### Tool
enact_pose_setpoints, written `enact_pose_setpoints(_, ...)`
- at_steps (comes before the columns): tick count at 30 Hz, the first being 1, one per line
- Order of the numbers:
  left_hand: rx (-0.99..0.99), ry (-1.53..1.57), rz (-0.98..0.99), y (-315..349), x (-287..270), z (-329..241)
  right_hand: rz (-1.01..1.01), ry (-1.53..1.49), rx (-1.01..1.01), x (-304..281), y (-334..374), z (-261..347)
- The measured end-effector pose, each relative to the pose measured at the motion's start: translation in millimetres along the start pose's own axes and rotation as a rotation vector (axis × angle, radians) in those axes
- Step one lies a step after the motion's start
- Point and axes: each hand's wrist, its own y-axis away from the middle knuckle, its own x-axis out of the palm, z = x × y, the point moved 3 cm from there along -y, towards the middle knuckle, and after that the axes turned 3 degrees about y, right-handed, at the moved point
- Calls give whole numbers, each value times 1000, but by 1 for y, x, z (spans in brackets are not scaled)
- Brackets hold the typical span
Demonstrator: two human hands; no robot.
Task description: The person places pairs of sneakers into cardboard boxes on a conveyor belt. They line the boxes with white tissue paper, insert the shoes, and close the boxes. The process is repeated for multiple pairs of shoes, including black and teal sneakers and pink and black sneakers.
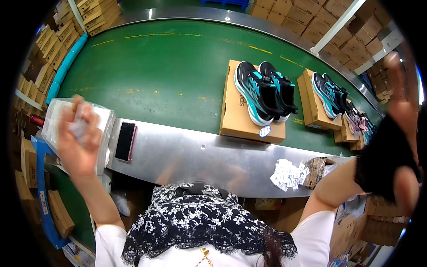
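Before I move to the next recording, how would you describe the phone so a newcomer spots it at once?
Find the green work surface; along its near edge runs a silver metal ledge. Toward the ledge's left end, just right of the white bundle, lies the phone. Its dark rectangular face and reddish edge set it apart from the pale bundle.

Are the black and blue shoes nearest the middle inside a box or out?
Out: both shoes stand upright on top of the brown box, where we can see them whole.

The near shoes (pixel 254 95) are black and teal, the belt (pixel 155 66) green.
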Motion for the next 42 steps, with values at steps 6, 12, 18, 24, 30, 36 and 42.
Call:
enact_pose_setpoints(6, -392, 48, -417, 42, -98, 80, 841, -42, 550, 103, 197, -24)
enact_pose_setpoints(12, -434, -114, -410, 44, -98, 113, 1170, 180, 515, 143, 248, -25)
enact_pose_setpoints(18, -315, -587, -222, 30, -42, 134, 1172, 25, 460, 143, 203, -13)
enact_pose_setpoints(24, 302, -1166, 281, -19, 57, 109, 1241, -499, 454, 126, 112, 62)
enact_pose_setpoints(30, -133, -1389, 345, -47, 28, 109, 1280, -799, 326, 146, 86, 117)
enact_pose_setpoints(36, -328, -1053, 308, -34, -41, 125, 1168, -703, -157, 170, 134, 164)
enact_pose_setpoints(42, -525, -1326, 326, -28, -68, 168, 967, -887, -6, 172, 236, 195)
